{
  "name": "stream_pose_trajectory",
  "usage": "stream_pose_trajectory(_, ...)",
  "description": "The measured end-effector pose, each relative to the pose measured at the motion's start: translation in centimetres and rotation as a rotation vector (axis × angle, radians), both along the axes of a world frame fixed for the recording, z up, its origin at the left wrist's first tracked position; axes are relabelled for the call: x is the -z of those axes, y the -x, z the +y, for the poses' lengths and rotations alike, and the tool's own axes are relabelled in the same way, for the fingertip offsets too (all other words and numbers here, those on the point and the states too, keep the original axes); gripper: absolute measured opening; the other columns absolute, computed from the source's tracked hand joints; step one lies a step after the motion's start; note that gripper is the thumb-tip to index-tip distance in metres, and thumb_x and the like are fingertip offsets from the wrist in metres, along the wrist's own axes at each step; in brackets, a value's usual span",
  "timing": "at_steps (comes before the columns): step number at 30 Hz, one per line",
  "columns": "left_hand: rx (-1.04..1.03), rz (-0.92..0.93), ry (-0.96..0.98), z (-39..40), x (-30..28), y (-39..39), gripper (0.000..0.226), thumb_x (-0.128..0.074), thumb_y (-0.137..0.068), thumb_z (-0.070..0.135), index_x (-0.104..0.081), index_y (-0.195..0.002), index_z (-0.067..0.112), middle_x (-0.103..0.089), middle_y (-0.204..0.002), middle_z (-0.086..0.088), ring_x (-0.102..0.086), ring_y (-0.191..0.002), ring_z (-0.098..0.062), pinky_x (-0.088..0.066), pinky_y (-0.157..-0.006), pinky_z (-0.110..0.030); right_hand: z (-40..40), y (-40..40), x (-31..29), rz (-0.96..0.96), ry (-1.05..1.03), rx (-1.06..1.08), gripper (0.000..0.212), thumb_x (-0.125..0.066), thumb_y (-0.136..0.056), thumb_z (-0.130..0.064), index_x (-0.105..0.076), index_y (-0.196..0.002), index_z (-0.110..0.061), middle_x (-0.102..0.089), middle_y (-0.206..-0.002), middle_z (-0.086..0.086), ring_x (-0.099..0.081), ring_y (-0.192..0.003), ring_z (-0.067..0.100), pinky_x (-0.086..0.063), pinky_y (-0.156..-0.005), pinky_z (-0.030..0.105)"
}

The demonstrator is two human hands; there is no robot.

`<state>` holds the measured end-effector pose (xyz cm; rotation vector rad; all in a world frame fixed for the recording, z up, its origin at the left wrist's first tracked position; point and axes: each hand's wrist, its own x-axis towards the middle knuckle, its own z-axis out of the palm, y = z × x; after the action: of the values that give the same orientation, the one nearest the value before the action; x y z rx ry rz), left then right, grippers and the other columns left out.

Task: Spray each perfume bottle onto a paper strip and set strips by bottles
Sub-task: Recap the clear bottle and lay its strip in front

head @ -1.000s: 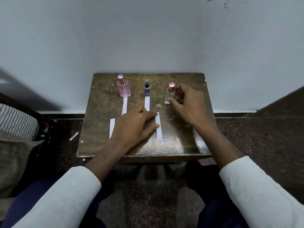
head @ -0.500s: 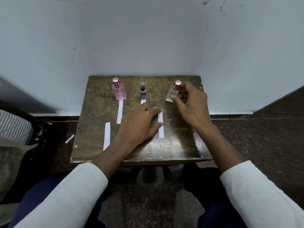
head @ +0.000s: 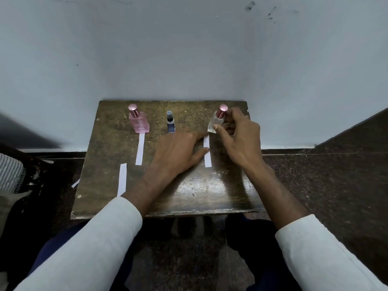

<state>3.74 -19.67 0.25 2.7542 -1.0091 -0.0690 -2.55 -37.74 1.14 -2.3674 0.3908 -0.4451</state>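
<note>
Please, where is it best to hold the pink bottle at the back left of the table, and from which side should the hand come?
Probably grip the pink bottle by its wide, flat-sided body, not the narrow cap. It stands upright and free, so come from the front, above its paper strip.

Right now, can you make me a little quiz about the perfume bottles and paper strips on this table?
1. True or false: the right hand holds the clear bottle.
2. Which bottle has a strip touching its base? A) pink bottle B) green bottle
3. Fill in: the left hand rests flat on the ____.

Key: 1 true. 2 A. 3 table.
</note>
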Motion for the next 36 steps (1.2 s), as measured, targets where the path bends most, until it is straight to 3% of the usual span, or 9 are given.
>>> stream_pose_trajectory(7,-0.001,-0.095,-0.083,-0.7,-0.1,-0.9,0.054,-0.046,-0.102,0.071,-0.05,-0.151,0.048,-0.066,-0.115,-0.001,-0.071,-0.094,-0.027,-0.042,-0.063,-0.034,-0.4,-0.6,0.1,-0.01,0.036,0.004,0.029,-0.077,-0.096,-0.034,-0.063,-0.119,-0.023,-0.065,-0.091,-0.018,-0.058,-0.078,-0.014,-0.039,-0.073,-0.001)
stream_pose_trajectory(14,0.002,-0.043,-0.037,-0.5,0.5,-1.1,0.064,-0.047,-0.101,0.072,-0.038,-0.159,0.048,-0.064,-0.117,0.0,-0.071,-0.099,-0.025,-0.05,-0.066,-0.036,-0.7,-0.7,0.1,0.001,0.024,0.003,0.033,-0.077,-0.096,-0.032,-0.065,-0.123,-0.019,-0.068,-0.094,-0.014,-0.06,-0.079,-0.012,-0.041,-0.074,0.0)
stream_pose_trajectory(20,-0.014,-0.001,0.049,0.4,0.2,-1.2,0.06,-0.045,-0.101,0.072,-0.039,-0.157,0.051,-0.062,-0.107,0.007,-0.067,-0.097,-0.018,-0.051,-0.068,-0.035,-0.4,-0.7,-0.1,0.0,0.034,-0.009,0.032,-0.076,-0.096,-0.032,-0.064,-0.123,-0.021,-0.071,-0.095,-0.012,-0.065,-0.082,0.001,-0.056,-0.082,0.022)
stream_pose_trajectory(23,-0.008,0.031,0.094,0.8,0.4,-1.0,0.058,-0.05,-0.1,0.07,-0.045,-0.152,0.046,-0.06,-0.102,0.013,-0.064,-0.092,-0.013,-0.05,-0.069,-0.034,-0.3,-0.9,0.1,0.014,0.041,-0.019,0.03,-0.076,-0.096,-0.034,-0.064,-0.121,-0.024,-0.07,-0.092,-0.015,-0.065,-0.081,0.001,-0.057,-0.082,0.026)
stream_pose_trajectory(28,-0.016,0.097,0.185,1.3,0.6,-0.5,0.048,-0.064,-0.095,0.066,-0.058,-0.135,0.039,-0.062,-0.098,0.019,-0.061,-0.088,-0.004,-0.043,-0.064,-0.029,-0.1,-1.0,0.2,0.022,0.004,-0.086,0.026,-0.077,-0.095,-0.03,-0.064,-0.117,-0.025,-0.065,-0.089,-0.019,-0.064,-0.078,-0.006,-0.057,-0.08,0.023)
stream_pose_trajectory(32,-0.032,0.111,0.177,1.4,0.5,-0.3,0.055,-0.069,-0.092,0.067,-0.058,-0.137,0.038,-0.063,-0.101,0.021,-0.061,-0.094,-0.004,-0.046,-0.069,-0.03,0.1,-1.1,0.2,0.024,-0.006,-0.113,0.027,-0.077,-0.096,-0.027,-0.065,-0.119,-0.02,-0.069,-0.094,-0.013,-0.068,-0.084,0.002,-0.057,-0.081,0.02)
stream_pose_trajectory(36,-0.052,0.118,0.17,1.4,0.5,-0.3,0.059,-0.071,-0.091,0.067,-0.058,-0.139,0.036,-0.063,-0.103,0.021,-0.064,-0.099,-0.007,-0.049,-0.071,-0.032,0.3,-1.0,0.2,0.041,0.033,-0.137,0.031,-0.077,-0.096,-0.025,-0.065,-0.124,-0.019,-0.071,-0.096,-0.012,-0.066,-0.082,0.001,-0.044,-0.076,0.0)
